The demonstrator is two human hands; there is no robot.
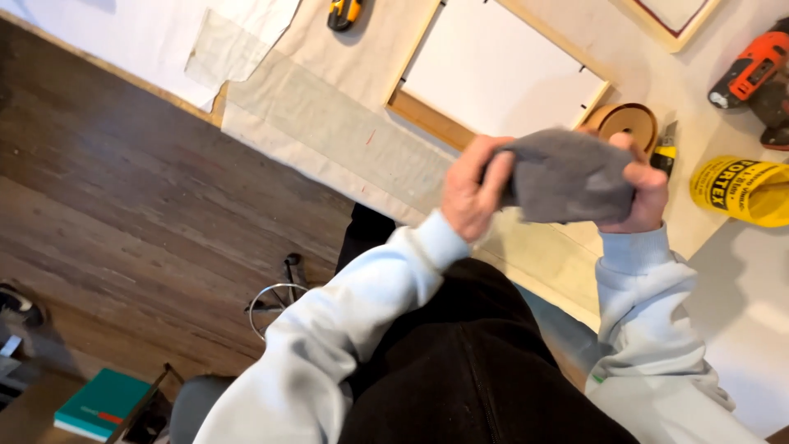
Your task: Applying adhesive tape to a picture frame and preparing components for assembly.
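Both hands are up over the worktop (329, 115), gripping a soft grey cloth (567, 174) between them. The left hand (470, 191) pinches the cloth's 9 o'clock end, fingers curled into the fabric; the right hand (645, 191) is clenched around its 3 o'clock end. The cloth looks matte and fleecy, bunched into a blunt wedge, its long axis running 9 to 3 o'clock. It hides most of the fingers.

Pale canvas sheeting covers the worktop. At 12 o'clock from the cloth lies a wooden frame (501, 70) with a smooth white panel. A round wooden disc (626, 122) peeks out behind the right hand. At 3 o'clock lies a crumpled yellow bag (744, 191), cut off by the edge. An orange power drill (752, 74) sits at 2 o'clock, partly out of view.
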